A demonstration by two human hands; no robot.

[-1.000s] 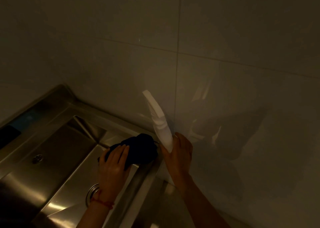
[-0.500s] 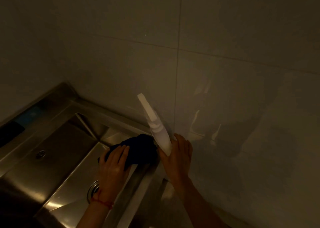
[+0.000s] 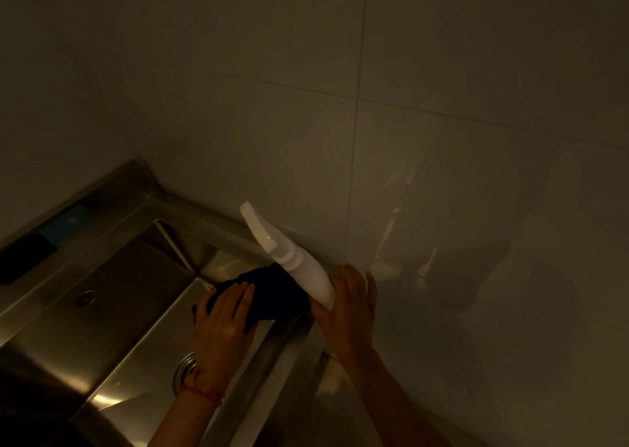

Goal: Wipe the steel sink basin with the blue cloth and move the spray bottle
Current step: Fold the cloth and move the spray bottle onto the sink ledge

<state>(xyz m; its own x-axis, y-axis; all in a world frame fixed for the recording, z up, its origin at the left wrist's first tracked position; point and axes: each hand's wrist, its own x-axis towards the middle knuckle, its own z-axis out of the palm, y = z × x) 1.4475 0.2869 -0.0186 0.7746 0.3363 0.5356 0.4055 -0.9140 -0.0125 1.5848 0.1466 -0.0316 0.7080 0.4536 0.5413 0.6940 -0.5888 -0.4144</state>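
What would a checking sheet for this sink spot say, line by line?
Surface: steel sink, dim light, shiny where light hits; round drain showing.
Job's things: dark blue cloth bunched at the basin's far right corner; white spray bottle tilted, nozzle pointing up-left.
Clutter: dark flat object on the left ledge, too dim to name.
Hands: left hand pressing flat on the cloth; right hand wrapped around the bottle's body.
Cables: nothing seen.
Surroundings: tiled wall behind, with faint reflections.
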